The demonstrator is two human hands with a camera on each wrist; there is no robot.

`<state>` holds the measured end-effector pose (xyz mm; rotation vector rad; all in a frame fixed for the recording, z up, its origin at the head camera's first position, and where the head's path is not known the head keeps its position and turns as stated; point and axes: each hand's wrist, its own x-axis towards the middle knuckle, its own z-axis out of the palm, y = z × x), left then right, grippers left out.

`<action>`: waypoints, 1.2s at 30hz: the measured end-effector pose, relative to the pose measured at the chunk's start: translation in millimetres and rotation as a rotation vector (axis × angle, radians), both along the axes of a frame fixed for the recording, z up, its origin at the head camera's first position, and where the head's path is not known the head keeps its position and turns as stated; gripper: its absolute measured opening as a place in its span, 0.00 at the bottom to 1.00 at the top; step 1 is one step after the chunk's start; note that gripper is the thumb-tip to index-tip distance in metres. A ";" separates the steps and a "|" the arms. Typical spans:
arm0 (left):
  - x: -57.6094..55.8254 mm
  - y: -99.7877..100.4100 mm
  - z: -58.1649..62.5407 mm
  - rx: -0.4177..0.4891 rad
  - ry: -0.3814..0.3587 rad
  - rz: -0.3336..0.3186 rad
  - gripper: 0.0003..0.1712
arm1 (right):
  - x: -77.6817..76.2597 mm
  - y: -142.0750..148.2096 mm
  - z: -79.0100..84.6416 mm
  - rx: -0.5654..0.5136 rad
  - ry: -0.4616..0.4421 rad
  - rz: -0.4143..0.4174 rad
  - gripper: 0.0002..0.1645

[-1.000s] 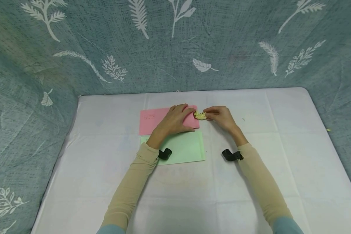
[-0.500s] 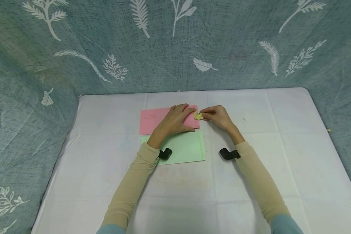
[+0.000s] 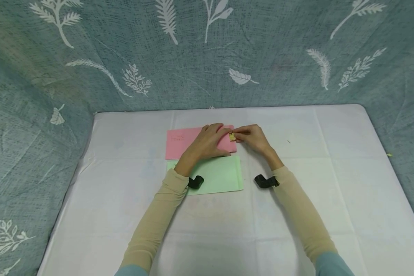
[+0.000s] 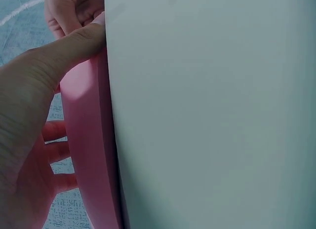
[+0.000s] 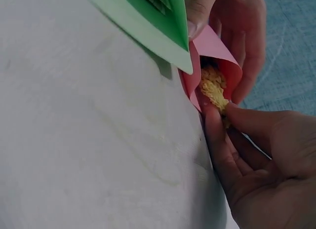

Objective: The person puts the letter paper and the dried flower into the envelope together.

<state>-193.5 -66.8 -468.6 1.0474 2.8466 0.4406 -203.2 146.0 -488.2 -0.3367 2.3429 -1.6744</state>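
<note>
A pink envelope lies on the white-covered table, its mouth facing right. My left hand grips it across the mouth end, thumb on the near edge and fingers on the far one. In the right wrist view the mouth bulges apart. A bumpy yellow piece, perhaps crocheted, lies mostly inside that mouth. My right hand pinches its outer end between thumb and fingertips. Nearer the body, a light green envelope lies beside the pink one; its opening shows something ridged inside.
The table has a white cloth, with a tiny dark speck right of the hands. A blue-green leaf-patterned curtain hangs behind the far edge. Black wrist cameras sit on both wrists.
My right hand has moved left, sliding the yellow piece deeper into the pink envelope, so less of it shows. The left hand has stayed in place on the envelope.
</note>
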 end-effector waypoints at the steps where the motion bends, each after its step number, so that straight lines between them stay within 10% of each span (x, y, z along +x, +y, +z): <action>1: 0.1 0.1 0.0 -0.001 0.000 -0.001 0.48 | 0.0 -0.8 -0.1 -0.001 -0.001 -0.002 0.16; 36: -1.2 2.6 1.1 0.001 -0.005 0.007 0.47 | -5.2 -18.8 -3.3 -0.154 -0.092 -0.059 0.25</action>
